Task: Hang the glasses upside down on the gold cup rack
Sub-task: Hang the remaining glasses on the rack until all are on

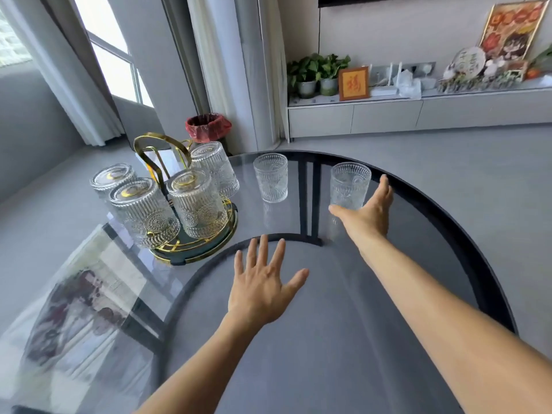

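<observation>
Glass all the way down here: nearest me the left hand [263, 289] hovers flat over the see-through desk [343, 339], its grip open and empty, while the right hand [369, 212] spreads open around the nearer upright glass [349, 185], not yet closed. It should clasp low, lift, then invert slowly. Farther left, another upright glass [271, 177] waits; the gold cup rack [155, 153] already carries four inverted glasses.

Both forearms are bare from the bottom edge of the view up to the wrists, with no sleeve on either. The left hand [263, 289] and the right hand [369, 212] appear to carry no ring, watch or glove, though the fingers are slightly blurred.
</observation>
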`<state>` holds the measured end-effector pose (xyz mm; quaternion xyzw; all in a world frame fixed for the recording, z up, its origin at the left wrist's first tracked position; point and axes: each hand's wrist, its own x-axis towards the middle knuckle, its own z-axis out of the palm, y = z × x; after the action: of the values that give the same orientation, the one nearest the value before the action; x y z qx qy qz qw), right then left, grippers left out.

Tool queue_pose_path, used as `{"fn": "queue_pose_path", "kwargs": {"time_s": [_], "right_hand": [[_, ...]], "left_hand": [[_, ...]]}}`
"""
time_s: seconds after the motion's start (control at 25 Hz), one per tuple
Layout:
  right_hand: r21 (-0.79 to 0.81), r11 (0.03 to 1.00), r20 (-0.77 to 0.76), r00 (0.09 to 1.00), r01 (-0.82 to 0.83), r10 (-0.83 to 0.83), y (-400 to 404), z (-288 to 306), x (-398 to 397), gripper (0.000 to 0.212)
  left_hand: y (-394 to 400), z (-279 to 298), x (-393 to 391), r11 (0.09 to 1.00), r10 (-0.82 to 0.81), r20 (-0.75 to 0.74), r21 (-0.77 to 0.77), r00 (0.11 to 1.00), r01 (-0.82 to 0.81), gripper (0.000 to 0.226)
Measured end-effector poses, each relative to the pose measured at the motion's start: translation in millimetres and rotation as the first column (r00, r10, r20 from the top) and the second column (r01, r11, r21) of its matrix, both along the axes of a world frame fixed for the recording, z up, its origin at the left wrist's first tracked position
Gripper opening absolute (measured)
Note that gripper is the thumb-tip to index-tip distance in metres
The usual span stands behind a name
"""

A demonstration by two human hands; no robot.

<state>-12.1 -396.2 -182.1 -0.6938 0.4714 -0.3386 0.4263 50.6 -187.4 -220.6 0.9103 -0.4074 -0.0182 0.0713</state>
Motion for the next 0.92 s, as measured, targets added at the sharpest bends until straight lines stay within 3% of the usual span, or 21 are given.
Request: {"fn": "queue_pose_path", "kwargs": {"time_s": [0.16,0.32,0.4,0.48,0.52,0.6,0.64,0.72,0.8,0.92], "right_hand": [[0.124,0.992,0.03,0.999,0.024,-0.028,-22.7,-4.0,28.0,0.115],[0.181,0.982,0.062,0.996,0.049,-0.061,-17.0,3.7,31.4,0.079],[0.249,0.968,0.128,0.992,-0.019,-0.013,-1.1,19.5,25.3,0.073],[0.299,0.934,0.208,0.969,-0.194,0.135,28.6,40.6,14.9,0.07],[0.296,0.907,0.235,0.943,-0.299,0.234,46.7,51.7,8.4,0.068],[0.266,0.821,0.309,0.852,-0.505,0.424,84.9,76.2,-3.1,0.06],[0.244,0.774,0.362,0.795,-0.584,0.486,101.1,87.9,-6.0,0.056],[0.228,0.71,0.459,0.717,-0.666,0.525,130.1,113.2,-7.9,0.057],[0.224,0.645,0.528,0.647,-0.731,0.55,155.7,138.0,-5.9,0.055],[0.183,0.58,0.551,0.571,-0.794,0.608,191.1,165.3,5.1,0.057]], "left_hand": [[-1.5,-1.4,3.3,1.0,0.004,0.012,-0.029,1.0,-0.003,0.087],[-1.8,-6.3,3.6,0.996,0.013,-0.022,-0.085,1.0,-0.015,0.087],[-1.3,-0.8,6.0,0.99,0.028,-0.073,-0.135,0.997,-0.038,0.085],[4.9,11.0,2.2,0.96,0.014,-0.184,-0.271,0.983,-0.064,0.081],[9.5,19.6,-2.2,0.911,-0.024,-0.304,-0.4,0.952,-0.104,0.081],[20.9,37.9,-14.7,0.716,-0.224,-0.573,-0.646,0.789,-0.265,0.081],[26.7,46.3,-20.9,0.592,-0.348,-0.625,-0.724,0.698,-0.353,0.078],[45.0,67.8,-24.7,0.356,-0.503,-0.622,-0.782,0.6,-0.511,0.07],[69.2,98.9,-17.5,0.202,-0.543,-0.585,-0.787,0.603,-0.582,0.059],[104.5,143.3,2.3,0.134,-0.567,-0.503,-0.838,0.653,-0.529,0.046]]}}
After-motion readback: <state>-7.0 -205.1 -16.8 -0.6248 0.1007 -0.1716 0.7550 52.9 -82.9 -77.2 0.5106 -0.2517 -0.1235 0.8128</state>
